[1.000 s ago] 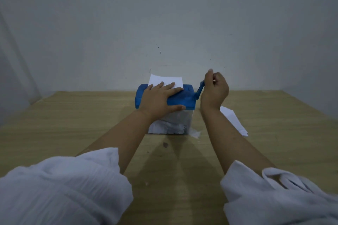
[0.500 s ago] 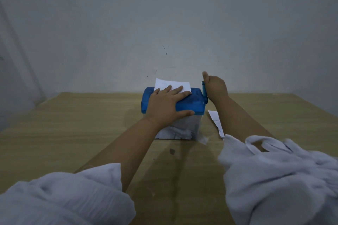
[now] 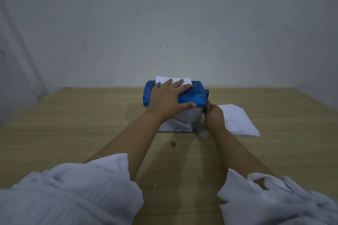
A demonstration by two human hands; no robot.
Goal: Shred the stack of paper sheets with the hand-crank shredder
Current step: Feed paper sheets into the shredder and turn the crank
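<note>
Shredder (image 3: 192,95) lot, near first. White sleeves (image 3: 73,197) framing bench (image 3: 91,115). Right grip (image 3: 214,117) curling closed round crank (image 3: 206,94), handle hiding in fist, now passing low beside clear bin (image 3: 182,122), having dropped from top of turn a second ago. Paper stack (image 3: 237,120) lying just right of shredder. Left grip (image 3: 166,97) pressing flat, fingers straight, on blue lid, shredder sitting mid-bench toward wall. Sheet (image 3: 186,80) standing in slot, showing shorter: likely feeding through; many sheets waiting.

Right hand (image 3: 214,116) and crank (image 3: 206,101), a second ago up at lid height, now low beside the shredder (image 3: 191,95) bin.
</note>
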